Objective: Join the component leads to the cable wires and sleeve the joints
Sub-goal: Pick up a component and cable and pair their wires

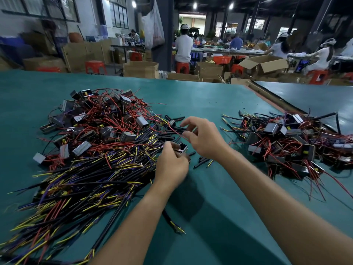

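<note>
1. Teal-green matte tabletop (210, 207) fills the foreground. A 2nd teal table (315, 96) butts against it at far right.
2. The room is a big workshop with ceiling lamps. People sit on red plastic stools (95, 66) at long benches behind.
3. Brown cardboard boxes stand on the floor past the table edge. 1 open-flap cardboard box (263, 64), contents hidden. A white plastic bag (152, 25) hangs by the pillar, contents unclear.
4. Left pile of grey boxy components with red leads (107, 119); nearer, a heap of black cables with yellow and purple wire ends (86, 188).
5. Short black sleeve tubes (200, 163) lie loose near the hands.
6. Right pile of components tangled with black cables (286, 140).
7. Left hand (172, 165): fingers curled round a small black component (183, 148) at table centre.
8. Right hand (204, 140): thumb and forefinger pinch a thin red lead (176, 131), other fingers spread.
</note>
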